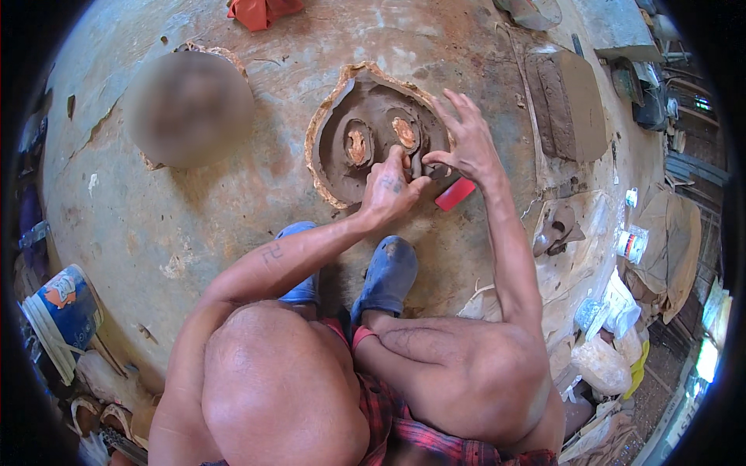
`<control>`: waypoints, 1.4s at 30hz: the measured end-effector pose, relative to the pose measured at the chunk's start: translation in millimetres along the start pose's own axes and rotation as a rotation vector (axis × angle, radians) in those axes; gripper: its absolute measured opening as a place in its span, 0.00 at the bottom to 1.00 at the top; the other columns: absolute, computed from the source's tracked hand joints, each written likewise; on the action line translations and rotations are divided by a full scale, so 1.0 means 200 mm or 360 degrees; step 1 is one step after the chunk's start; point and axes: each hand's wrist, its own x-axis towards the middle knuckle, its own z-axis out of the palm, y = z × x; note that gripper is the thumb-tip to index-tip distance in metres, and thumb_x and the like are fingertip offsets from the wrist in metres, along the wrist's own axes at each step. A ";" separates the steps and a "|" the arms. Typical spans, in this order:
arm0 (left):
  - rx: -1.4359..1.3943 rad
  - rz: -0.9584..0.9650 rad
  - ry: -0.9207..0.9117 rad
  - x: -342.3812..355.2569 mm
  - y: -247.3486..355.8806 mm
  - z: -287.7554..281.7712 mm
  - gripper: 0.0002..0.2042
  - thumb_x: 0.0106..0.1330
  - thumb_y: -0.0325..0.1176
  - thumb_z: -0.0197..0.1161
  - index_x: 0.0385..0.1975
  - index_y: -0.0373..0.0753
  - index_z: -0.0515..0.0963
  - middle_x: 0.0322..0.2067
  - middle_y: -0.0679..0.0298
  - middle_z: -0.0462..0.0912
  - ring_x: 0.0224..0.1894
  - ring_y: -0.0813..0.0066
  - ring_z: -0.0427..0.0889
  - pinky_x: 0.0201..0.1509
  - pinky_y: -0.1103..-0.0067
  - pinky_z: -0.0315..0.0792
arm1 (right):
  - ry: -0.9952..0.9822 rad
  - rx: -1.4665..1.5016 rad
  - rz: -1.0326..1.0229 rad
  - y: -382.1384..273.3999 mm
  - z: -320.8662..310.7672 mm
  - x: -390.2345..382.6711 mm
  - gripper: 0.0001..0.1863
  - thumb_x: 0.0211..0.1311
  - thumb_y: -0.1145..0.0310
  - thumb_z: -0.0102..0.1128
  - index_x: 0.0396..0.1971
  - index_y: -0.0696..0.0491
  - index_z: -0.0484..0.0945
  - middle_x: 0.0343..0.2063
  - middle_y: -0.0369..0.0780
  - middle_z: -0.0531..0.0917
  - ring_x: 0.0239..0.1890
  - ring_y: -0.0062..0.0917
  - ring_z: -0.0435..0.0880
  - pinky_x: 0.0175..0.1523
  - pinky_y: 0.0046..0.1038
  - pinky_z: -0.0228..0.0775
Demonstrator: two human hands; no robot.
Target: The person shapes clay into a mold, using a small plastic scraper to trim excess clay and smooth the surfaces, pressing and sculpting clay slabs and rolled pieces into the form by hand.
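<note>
A wide plaster-like mould [317,179] with a rough tan rim lies on the floor in front of me, lined with dark wet clay [350,185]. Two raised oval clay rings stand inside it, each around an orange-tan core. My left hand [391,190] reaches over the near rim, its fingertips pressing the clay below the right ring and its thumb held apart. Beside those fingertips stands a small strip of clay [416,167]. My right hand [468,144] hovers at the right rim, fingers spread, thumb close to the strip. Nothing shows in its palm.
A flat red piece [454,194] lies against the mould's right side. A blurred round object [189,109] sits at the left. Farther right is a thick clay slab [566,105], with clay scraps [556,227] nearer. A blue bucket [66,307] stands far left; a red cloth [263,12] lies beyond.
</note>
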 end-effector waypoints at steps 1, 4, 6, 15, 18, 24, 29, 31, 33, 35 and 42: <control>-0.0033 0.0003 0.0004 0.01 -0.03 0.00 0.22 0.63 0.39 0.76 0.41 0.33 0.69 0.25 0.48 0.85 0.31 0.57 0.89 0.37 0.64 0.79 | 0.0001 0.0000 -0.0003 0.01 0.01 0.05 0.60 0.33 0.49 0.88 0.74 0.37 0.70 0.75 0.41 0.66 0.78 0.45 0.58 0.79 0.48 0.58; -0.0007 0.0009 0.0039 -0.02 -0.02 -0.02 0.18 0.62 0.34 0.74 0.39 0.33 0.70 0.25 0.49 0.85 0.31 0.56 0.89 0.38 0.65 0.79 | -0.0114 -0.0121 -0.0120 0.03 0.05 0.06 0.66 0.27 0.44 0.88 0.76 0.36 0.65 0.76 0.39 0.64 0.78 0.46 0.59 0.77 0.55 0.57; 0.0217 0.0059 0.0110 -0.01 -0.04 -0.08 0.15 0.61 0.32 0.74 0.37 0.34 0.72 0.26 0.49 0.85 0.32 0.52 0.88 0.38 0.64 0.79 | -0.0106 -0.0313 -0.0194 0.03 0.08 0.08 0.68 0.28 0.34 0.82 0.77 0.36 0.64 0.75 0.40 0.66 0.76 0.44 0.62 0.76 0.54 0.60; 0.0456 0.0582 0.0193 0.13 -0.08 -0.24 0.13 0.56 0.27 0.73 0.38 0.34 0.77 0.30 0.46 0.86 0.35 0.46 0.88 0.38 0.61 0.78 | 0.0135 -0.0230 0.0125 -0.11 0.18 -0.13 0.49 0.35 0.40 0.84 0.62 0.46 0.84 0.75 0.38 0.67 0.78 0.45 0.58 0.74 0.56 0.55; 0.0448 0.0625 0.0117 0.13 -0.07 -0.28 0.14 0.55 0.26 0.72 0.40 0.34 0.78 0.31 0.46 0.87 0.36 0.46 0.88 0.39 0.61 0.79 | 0.0057 -0.0147 0.0285 -0.17 0.18 -0.14 0.46 0.37 0.38 0.82 0.59 0.47 0.85 0.77 0.38 0.65 0.80 0.46 0.55 0.76 0.60 0.50; 0.0584 0.0732 0.0122 0.16 -0.06 -0.33 0.13 0.54 0.26 0.71 0.39 0.34 0.80 0.32 0.49 0.87 0.37 0.46 0.87 0.40 0.61 0.79 | 0.0134 -0.0128 0.0488 -0.25 0.23 -0.11 0.44 0.40 0.41 0.83 0.59 0.49 0.85 0.77 0.38 0.65 0.80 0.46 0.54 0.75 0.65 0.49; 0.0684 0.0751 0.0113 0.19 -0.06 -0.34 0.10 0.54 0.26 0.68 0.36 0.36 0.80 0.36 0.50 0.86 0.43 0.45 0.85 0.45 0.56 0.79 | 0.0119 -0.0106 0.0564 -0.30 0.23 -0.11 0.44 0.43 0.42 0.83 0.60 0.54 0.84 0.76 0.40 0.66 0.80 0.47 0.55 0.76 0.68 0.46; 0.0716 0.0786 0.0116 0.22 -0.06 -0.36 0.09 0.54 0.26 0.67 0.35 0.36 0.81 0.36 0.50 0.86 0.43 0.44 0.85 0.45 0.56 0.79 | 0.0168 -0.0062 0.0680 -0.34 0.28 -0.10 0.46 0.45 0.42 0.82 0.62 0.54 0.82 0.77 0.41 0.64 0.80 0.48 0.54 0.76 0.69 0.44; 0.0754 0.0807 0.0116 0.24 -0.04 -0.37 0.09 0.54 0.26 0.66 0.35 0.36 0.81 0.36 0.50 0.86 0.42 0.44 0.85 0.45 0.57 0.79 | 0.0175 -0.0071 0.0676 -0.34 0.28 -0.10 0.47 0.45 0.42 0.82 0.63 0.55 0.80 0.77 0.42 0.64 0.80 0.48 0.54 0.77 0.69 0.44; 0.0817 0.0747 0.0135 0.27 -0.02 -0.36 0.07 0.53 0.26 0.65 0.33 0.37 0.82 0.36 0.50 0.87 0.42 0.44 0.86 0.46 0.57 0.79 | 0.0137 -0.0106 0.0691 -0.34 0.26 -0.07 0.49 0.47 0.42 0.81 0.66 0.56 0.77 0.77 0.44 0.62 0.81 0.49 0.53 0.77 0.69 0.44; 0.0651 0.0945 0.0067 0.31 -0.05 -0.45 0.12 0.54 0.24 0.63 0.39 0.38 0.84 0.36 0.52 0.86 0.38 0.51 0.86 0.43 0.62 0.80 | 0.0171 -0.0018 0.0816 -0.44 0.26 -0.03 0.49 0.48 0.41 0.80 0.66 0.57 0.77 0.78 0.44 0.60 0.80 0.50 0.53 0.76 0.70 0.45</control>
